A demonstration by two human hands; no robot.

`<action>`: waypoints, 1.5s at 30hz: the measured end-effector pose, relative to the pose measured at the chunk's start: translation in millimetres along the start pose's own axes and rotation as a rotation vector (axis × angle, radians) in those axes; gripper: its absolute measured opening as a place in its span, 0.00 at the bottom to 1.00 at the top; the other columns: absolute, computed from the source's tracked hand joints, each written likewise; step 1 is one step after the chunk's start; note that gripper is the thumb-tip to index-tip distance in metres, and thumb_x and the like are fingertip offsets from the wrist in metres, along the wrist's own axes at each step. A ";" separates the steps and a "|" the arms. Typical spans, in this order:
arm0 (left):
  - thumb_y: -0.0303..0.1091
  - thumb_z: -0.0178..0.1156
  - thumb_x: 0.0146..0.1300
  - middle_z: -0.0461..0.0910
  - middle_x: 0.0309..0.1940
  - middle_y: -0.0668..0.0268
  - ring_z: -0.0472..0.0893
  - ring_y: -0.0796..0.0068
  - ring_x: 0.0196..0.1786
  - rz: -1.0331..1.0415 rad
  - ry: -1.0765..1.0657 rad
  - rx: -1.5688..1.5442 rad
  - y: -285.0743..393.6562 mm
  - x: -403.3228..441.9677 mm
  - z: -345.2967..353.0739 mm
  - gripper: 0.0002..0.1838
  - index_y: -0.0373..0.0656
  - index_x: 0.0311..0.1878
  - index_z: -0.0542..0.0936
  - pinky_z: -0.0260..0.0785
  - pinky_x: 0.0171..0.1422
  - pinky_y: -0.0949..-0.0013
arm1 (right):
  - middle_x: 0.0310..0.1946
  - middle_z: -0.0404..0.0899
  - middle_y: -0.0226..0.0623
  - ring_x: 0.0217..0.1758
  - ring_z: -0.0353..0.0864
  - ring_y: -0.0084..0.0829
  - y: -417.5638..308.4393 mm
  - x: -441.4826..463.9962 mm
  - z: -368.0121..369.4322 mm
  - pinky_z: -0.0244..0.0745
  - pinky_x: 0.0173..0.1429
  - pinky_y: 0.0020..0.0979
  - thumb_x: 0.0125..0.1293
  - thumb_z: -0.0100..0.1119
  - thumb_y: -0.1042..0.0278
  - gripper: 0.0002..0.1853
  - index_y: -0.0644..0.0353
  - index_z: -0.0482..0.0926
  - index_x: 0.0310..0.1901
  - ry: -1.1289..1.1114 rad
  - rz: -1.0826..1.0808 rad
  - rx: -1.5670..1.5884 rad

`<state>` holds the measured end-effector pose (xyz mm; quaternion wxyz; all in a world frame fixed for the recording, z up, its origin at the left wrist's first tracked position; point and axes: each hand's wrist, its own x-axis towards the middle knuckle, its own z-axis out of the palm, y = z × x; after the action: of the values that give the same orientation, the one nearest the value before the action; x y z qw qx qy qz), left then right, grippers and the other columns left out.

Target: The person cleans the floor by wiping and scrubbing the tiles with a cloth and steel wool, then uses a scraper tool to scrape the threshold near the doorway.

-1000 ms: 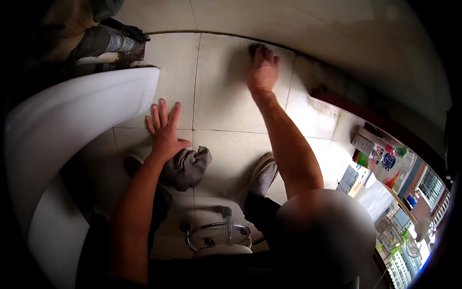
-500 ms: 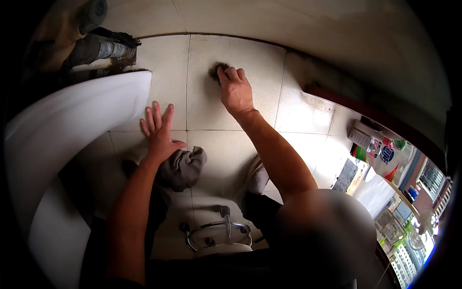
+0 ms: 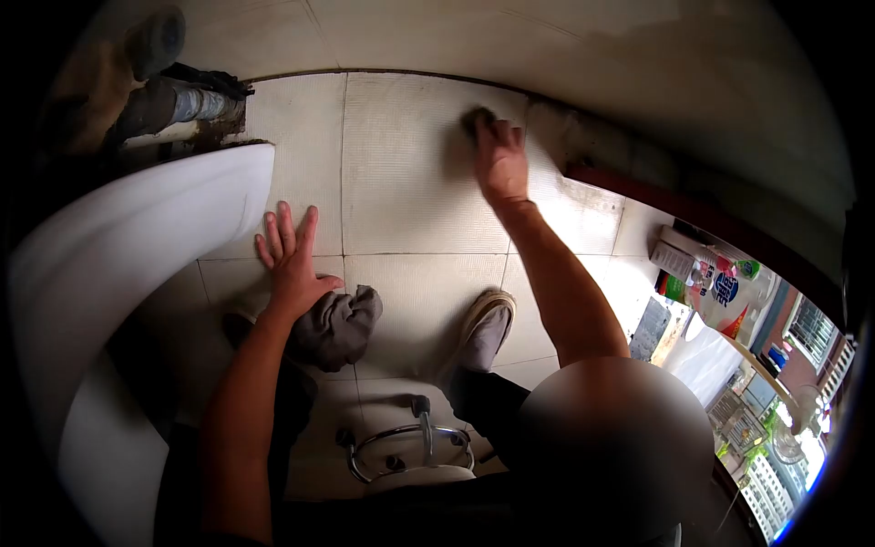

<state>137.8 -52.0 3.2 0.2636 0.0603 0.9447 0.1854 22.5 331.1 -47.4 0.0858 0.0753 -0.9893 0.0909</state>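
Note:
My right hand (image 3: 503,169) is closed on a dark scrubbing pad (image 3: 475,120), slightly blurred, against a pale ribbed tile (image 3: 410,173) near the far edge. Its exact material is hard to make out. My left hand (image 3: 293,270) is spread, palm down over the tiles beside the white curved fixture, and holds nothing. Just below its thumb sits a bunched grey cloth (image 3: 339,326); part of it is hidden behind the hand and forearm.
A white curved fixture (image 3: 155,205) fills the left side, with old pipes (image 3: 182,105) behind it. A shoe (image 3: 489,330) and a chrome stool base (image 3: 424,447) are below. Boxes and bottles (image 3: 715,278) stand right, past a dark red edge (image 3: 629,187).
My right hand has swept the scrubbing pad to the right across the tile. The left hand stays spread in about the same place, while the view has shifted slightly.

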 end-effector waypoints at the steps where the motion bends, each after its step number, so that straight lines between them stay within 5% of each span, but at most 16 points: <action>1: 0.47 0.88 0.38 0.31 0.91 0.46 0.28 0.38 0.91 -0.002 0.007 -0.005 0.0 -4.2 -0.4 0.76 0.57 0.90 0.49 0.21 0.86 0.29 | 0.49 0.82 0.51 0.51 0.80 0.54 26.1 9.2 -2.9 0.81 0.59 0.46 0.65 0.60 0.76 0.24 0.59 0.83 0.64 -0.025 0.201 0.023; 3: 0.48 0.89 0.39 0.30 0.91 0.47 0.27 0.39 0.91 -0.005 -0.009 -0.017 -0.7 -9.1 -0.3 0.76 0.58 0.90 0.49 0.20 0.86 0.28 | 0.47 0.83 0.52 0.49 0.80 0.54 15.5 34.4 17.9 0.80 0.59 0.47 0.65 0.59 0.75 0.24 0.60 0.83 0.63 0.080 0.468 -0.035; 5: 0.49 0.89 0.40 0.29 0.91 0.48 0.26 0.40 0.91 0.014 0.009 -0.020 -1.1 -2.2 -3.9 0.76 0.59 0.90 0.49 0.19 0.86 0.28 | 0.47 0.83 0.51 0.50 0.81 0.52 -44.9 52.8 30.8 0.81 0.59 0.45 0.64 0.59 0.75 0.24 0.61 0.82 0.63 0.178 0.331 0.059; 7: 0.48 0.89 0.40 0.30 0.91 0.48 0.27 0.40 0.91 0.001 -0.001 -0.013 -3.7 -3.6 1.5 0.76 0.60 0.90 0.49 0.19 0.86 0.29 | 0.50 0.80 0.45 0.53 0.79 0.48 -119.5 34.4 23.5 0.82 0.59 0.43 0.62 0.58 0.74 0.22 0.62 0.83 0.59 -0.006 0.035 0.155; 10: 0.48 0.89 0.40 0.30 0.91 0.48 0.27 0.40 0.91 -0.015 -0.009 -0.007 -2.8 -2.9 -0.1 0.75 0.60 0.90 0.50 0.19 0.86 0.29 | 0.50 0.79 0.40 0.54 0.77 0.48 -85.2 -14.6 -0.2 0.81 0.63 0.43 0.64 0.59 0.74 0.30 0.59 0.79 0.70 -0.109 -0.074 0.193; 13: 0.48 0.89 0.40 0.31 0.91 0.49 0.28 0.41 0.91 -0.018 -0.018 -0.021 0.9 -3.7 -5.0 0.76 0.61 0.90 0.50 0.20 0.87 0.29 | 0.48 0.83 0.48 0.49 0.80 0.56 19.5 -9.0 1.3 0.81 0.61 0.47 0.66 0.60 0.74 0.24 0.56 0.84 0.64 0.039 0.175 -0.010; 15: 0.51 0.89 0.37 0.31 0.91 0.49 0.29 0.40 0.91 0.004 0.017 0.002 -7.7 -9.1 3.7 0.77 0.61 0.90 0.50 0.21 0.87 0.29 | 0.49 0.83 0.54 0.48 0.79 0.57 26.5 29.9 -19.7 0.79 0.58 0.50 0.68 0.58 0.73 0.22 0.63 0.81 0.63 -0.271 0.626 0.277; 17: 0.53 0.88 0.34 0.31 0.91 0.50 0.30 0.40 0.91 0.057 0.089 0.002 -6.9 -2.3 8.4 0.78 0.60 0.90 0.51 0.21 0.87 0.28 | 0.51 0.82 0.54 0.51 0.78 0.55 16.9 -5.9 -2.2 0.80 0.58 0.49 0.69 0.58 0.73 0.23 0.67 0.79 0.65 0.060 0.160 -0.011; 21: 0.48 0.89 0.38 0.31 0.91 0.51 0.29 0.42 0.91 0.002 0.044 -0.004 -4.9 -2.8 6.9 0.77 0.64 0.90 0.50 0.21 0.87 0.31 | 0.47 0.79 0.49 0.50 0.79 0.51 -2.0 -157.9 -55.3 0.82 0.60 0.48 0.62 0.62 0.77 0.30 0.67 0.80 0.69 -0.258 -0.136 0.196; 23: 0.48 0.89 0.38 0.32 0.91 0.51 0.30 0.42 0.91 -0.015 0.025 0.018 -3.8 -3.9 6.3 0.77 0.64 0.90 0.50 0.22 0.87 0.31 | 0.47 0.79 0.49 0.49 0.79 0.51 18.0 -146.8 -51.3 0.83 0.59 0.48 0.60 0.63 0.77 0.32 0.65 0.80 0.69 -0.241 -0.105 0.122; 25: 0.47 0.89 0.38 0.32 0.91 0.51 0.31 0.42 0.91 -0.011 0.023 0.007 -2.5 -10.1 3.2 0.76 0.64 0.90 0.50 0.22 0.87 0.31 | 0.46 0.80 0.53 0.47 0.80 0.55 30.8 -72.3 -27.8 0.81 0.55 0.50 0.63 0.61 0.77 0.26 0.65 0.83 0.65 -0.005 0.131 0.041; 27: 0.46 0.89 0.38 0.32 0.91 0.51 0.31 0.42 0.91 0.007 0.049 -0.001 -2.2 -4.3 1.0 0.76 0.64 0.90 0.50 0.23 0.87 0.31 | 0.47 0.82 0.54 0.51 0.79 0.58 46.4 -12.3 -11.3 0.79 0.56 0.50 0.65 0.59 0.75 0.22 0.64 0.82 0.62 0.005 0.322 0.058; 30: 0.45 0.89 0.38 0.33 0.91 0.52 0.32 0.42 0.91 0.021 0.072 -0.032 -1.9 -1.3 0.7 0.76 0.63 0.90 0.51 0.24 0.87 0.30 | 0.53 0.79 0.55 0.51 0.78 0.57 33.7 -74.4 -29.4 0.79 0.58 0.51 0.66 0.59 0.76 0.25 0.68 0.80 0.65 -0.052 0.117 0.014; 33: 0.44 0.89 0.38 0.33 0.91 0.52 0.32 0.42 0.91 0.012 0.065 -0.023 0.0 -6.4 0.3 0.75 0.63 0.90 0.51 0.24 0.87 0.30 | 0.48 0.76 0.51 0.52 0.77 0.53 17.6 -170.2 -68.2 0.83 0.59 0.47 0.60 0.62 0.79 0.31 0.71 0.78 0.69 -0.274 -0.101 0.018; 39: 0.45 0.89 0.37 0.33 0.91 0.52 0.32 0.42 0.91 0.014 0.052 -0.005 -3.1 -8.1 6.0 0.75 0.63 0.90 0.52 0.24 0.87 0.29 | 0.50 0.80 0.53 0.53 0.78 0.56 51.1 -27.6 -36.0 0.81 0.55 0.50 0.65 0.59 0.77 0.22 0.67 0.81 0.62 -0.133 0.119 0.029; 45: 0.44 0.89 0.37 0.33 0.91 0.52 0.32 0.43 0.91 0.024 0.069 -0.014 -1.5 -5.1 1.6 0.76 0.63 0.90 0.51 0.24 0.87 0.30 | 0.49 0.77 0.47 0.49 0.78 0.50 33.5 -175.6 -60.8 0.84 0.60 0.42 0.60 0.62 0.81 0.29 0.70 0.80 0.66 -0.293 -0.046 -0.007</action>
<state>143.0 -54.0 3.8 0.2291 0.0634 0.9512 0.1969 197.5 398.8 -26.3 -0.0572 0.1099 -0.9896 0.0736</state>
